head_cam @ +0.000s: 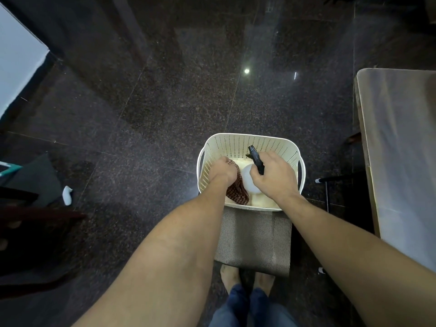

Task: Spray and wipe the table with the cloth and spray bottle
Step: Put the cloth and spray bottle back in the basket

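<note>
A cream perforated basket stands on a grey woven seat in front of me. Inside it lie a red-and-white checked cloth and a white spray bottle with a black trigger head. My left hand is down in the basket's left side, fingers closed on the top of the cloth. My right hand is wrapped around the bottle's neck just below the trigger head. The table, light-topped with a pale edge, runs along the right.
Dark polished stone floor surrounds the seat. A dark chair frame stands between the basket and the table. A small white object and dark items lie at the left. My bare feet are below the seat.
</note>
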